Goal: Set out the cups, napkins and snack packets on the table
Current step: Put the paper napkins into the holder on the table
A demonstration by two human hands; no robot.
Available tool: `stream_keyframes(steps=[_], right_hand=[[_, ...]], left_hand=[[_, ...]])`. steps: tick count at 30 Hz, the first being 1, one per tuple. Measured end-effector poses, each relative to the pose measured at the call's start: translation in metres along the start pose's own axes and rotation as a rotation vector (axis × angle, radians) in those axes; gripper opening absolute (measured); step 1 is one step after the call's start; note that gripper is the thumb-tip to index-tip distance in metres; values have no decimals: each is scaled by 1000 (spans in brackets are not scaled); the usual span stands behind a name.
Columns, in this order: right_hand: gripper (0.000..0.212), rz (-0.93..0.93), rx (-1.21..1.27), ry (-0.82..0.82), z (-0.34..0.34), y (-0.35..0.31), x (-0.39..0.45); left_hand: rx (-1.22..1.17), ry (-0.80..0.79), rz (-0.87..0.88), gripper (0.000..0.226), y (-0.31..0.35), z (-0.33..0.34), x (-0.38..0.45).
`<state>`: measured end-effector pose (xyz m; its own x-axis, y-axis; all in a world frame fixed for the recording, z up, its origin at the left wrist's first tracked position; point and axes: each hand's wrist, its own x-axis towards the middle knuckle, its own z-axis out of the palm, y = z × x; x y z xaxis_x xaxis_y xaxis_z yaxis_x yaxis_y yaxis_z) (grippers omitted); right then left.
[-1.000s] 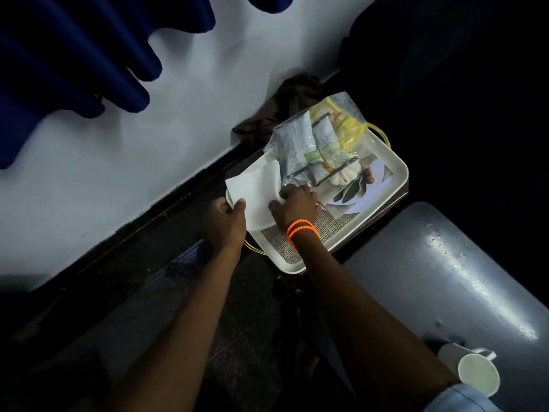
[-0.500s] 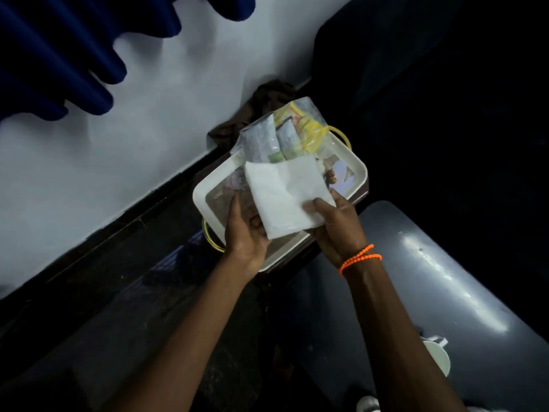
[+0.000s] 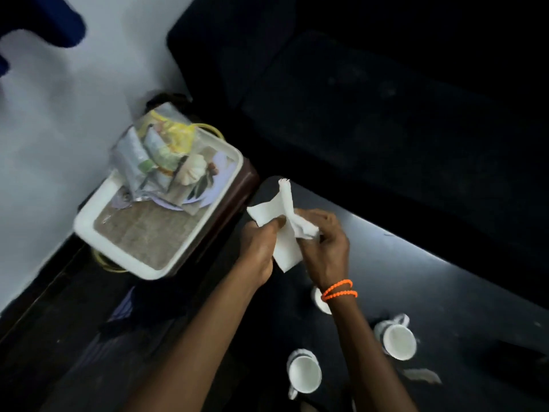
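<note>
Both hands hold white paper napkins point(image 3: 283, 224) above the near-left corner of the dark table point(image 3: 416, 281). My left hand point(image 3: 260, 246) pinches the flat sheet at its left edge. My right hand point(image 3: 325, 242), with orange bands at the wrist, grips a crumpled fold of napkin on the right side. Three white cups stand on the table: one point(image 3: 303, 374) near the front, one point(image 3: 396, 340) to its right, and one point(image 3: 319, 300) partly hidden behind my right wrist. Snack packets point(image 3: 148, 157) in clear plastic lie in the white tray point(image 3: 89, 230) at the left.
The tray rests on a dark brown stand point(image 3: 237, 191) against a white wall point(image 3: 59, 129). A dark seat point(image 3: 371, 99) fills the space beyond the table. A small scrap point(image 3: 421, 376) lies on the table near the right cup. The floor below is dark.
Both hands carried the napkins from over the tray to the right, above the table. The flat sheet is now being pulled apart, with one fold crumpled in my right hand.
</note>
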<state>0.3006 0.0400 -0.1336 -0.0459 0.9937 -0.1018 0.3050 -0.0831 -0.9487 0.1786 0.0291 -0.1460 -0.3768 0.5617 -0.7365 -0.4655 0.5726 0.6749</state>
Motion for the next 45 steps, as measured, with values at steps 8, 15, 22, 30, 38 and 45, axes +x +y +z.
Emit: stream_keyframes(steps=[8, 15, 22, 30, 38, 45], right_hand=[[44, 242, 150, 325, -160, 37, -58], [35, 414, 211, 774, -263, 76, -121], [31, 482, 122, 1124, -331, 109, -168], [32, 741, -19, 996, -393, 144, -179], [28, 908, -205, 791, -442, 142, -130], [39, 751, -181, 1066, -420, 155, -121]], left_hand=[[58, -195, -211, 42, -54, 134, -77], [252, -478, -249, 31, -140, 220, -156], [723, -694, 34, 14, -212, 293, -209], [820, -723, -176, 27, -265, 345, -202], [780, -722, -474, 46, -248, 375, -179], [792, -664, -473, 70, -249, 367, -159]])
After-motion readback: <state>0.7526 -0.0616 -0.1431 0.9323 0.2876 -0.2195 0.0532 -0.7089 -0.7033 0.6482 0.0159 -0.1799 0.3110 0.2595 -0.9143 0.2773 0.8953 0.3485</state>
